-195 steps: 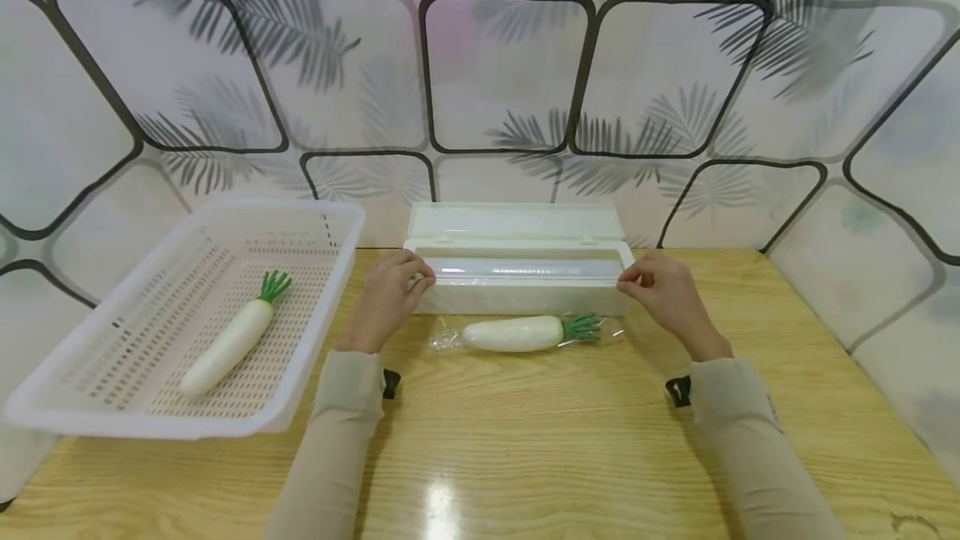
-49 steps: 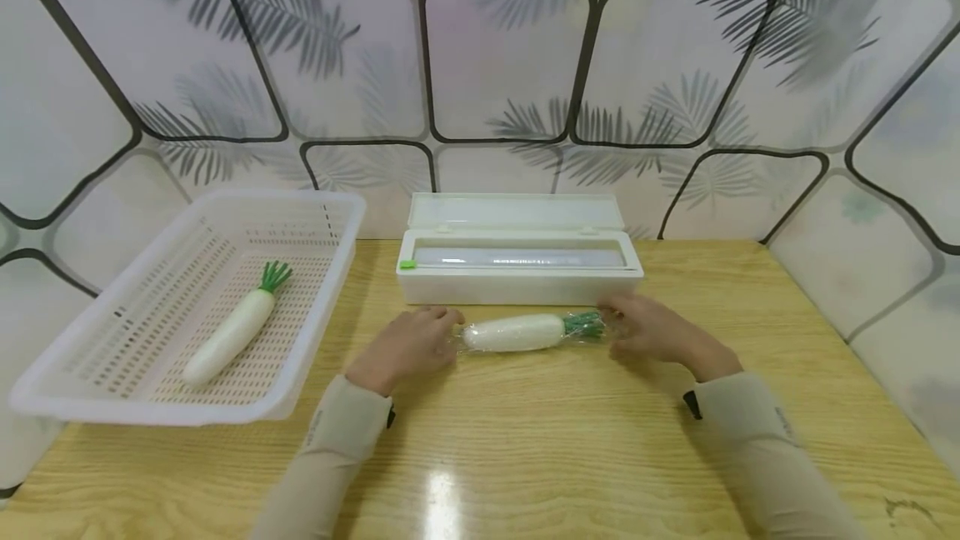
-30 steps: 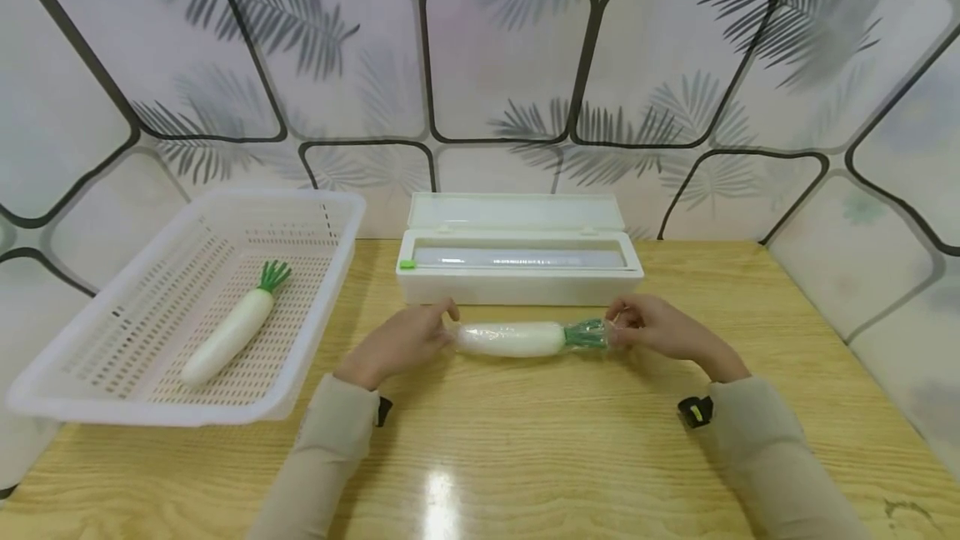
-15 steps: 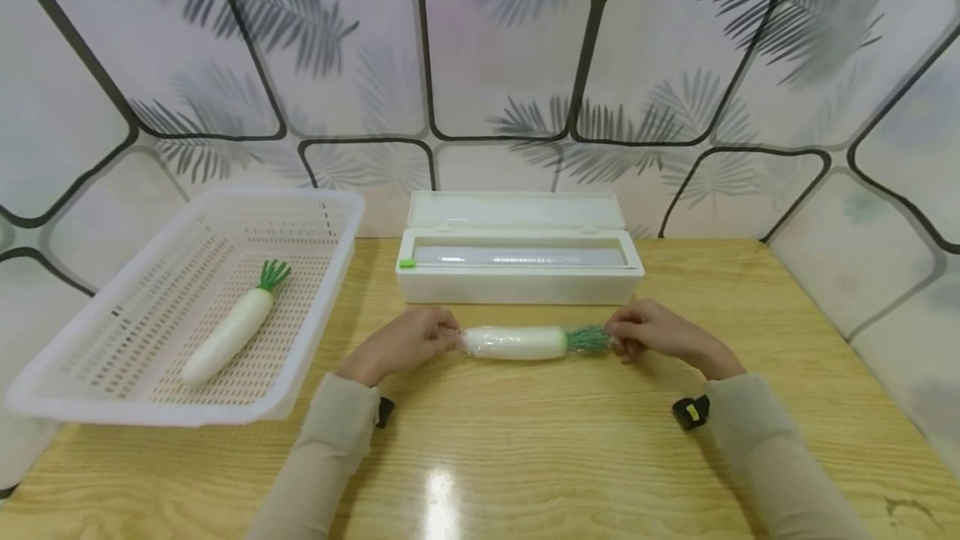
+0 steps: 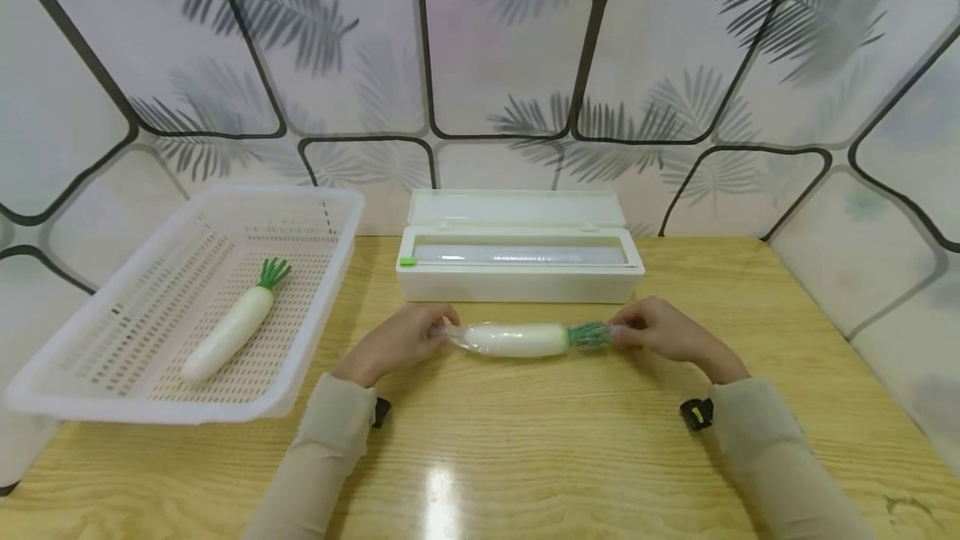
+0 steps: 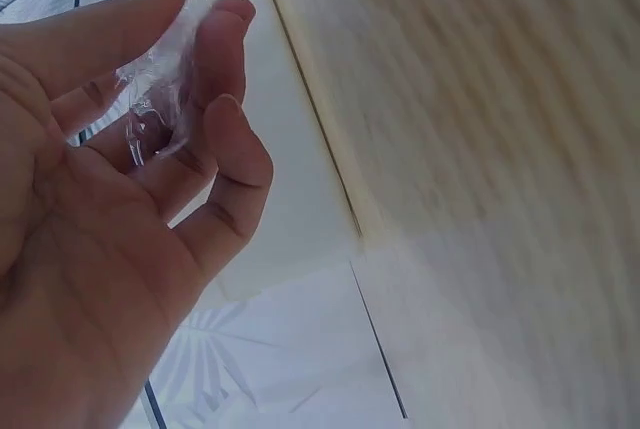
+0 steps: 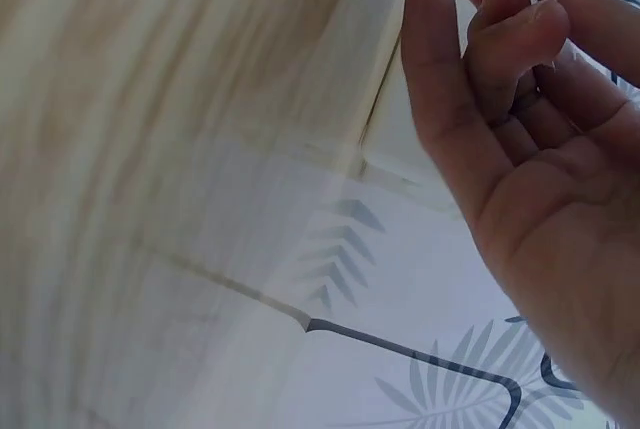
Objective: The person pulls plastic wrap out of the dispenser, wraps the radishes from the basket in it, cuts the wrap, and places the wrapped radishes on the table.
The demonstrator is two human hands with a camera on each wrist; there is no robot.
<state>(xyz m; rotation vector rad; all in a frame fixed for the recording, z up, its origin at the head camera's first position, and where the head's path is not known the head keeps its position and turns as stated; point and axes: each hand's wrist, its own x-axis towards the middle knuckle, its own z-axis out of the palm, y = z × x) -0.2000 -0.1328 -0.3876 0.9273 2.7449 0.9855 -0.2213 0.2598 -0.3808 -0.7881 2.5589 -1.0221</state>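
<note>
A white daikon radish with green leaf stubs lies crosswise between my hands, wrapped in clear plastic film. At its root end my left hand pinches the film; in the left wrist view the crumpled plastic wrap sits between thumb and fingers. My right hand pinches the film's other end beside the green tops, which peek over the fingertips in the right wrist view. Just behind stands a white cling film dispenser, lid raised, with a film roll inside and a green slider at its left end.
To the left, a white perforated basket holds a second, unwrapped daikon. The wooden table runs back to a patterned wall covering behind the dispenser.
Earlier both hands were at the dispenser's front edge; they came down to the daikon's film ends. The daikon has turned slightly, and the film at both ends is now gathered narrow and twisted.
</note>
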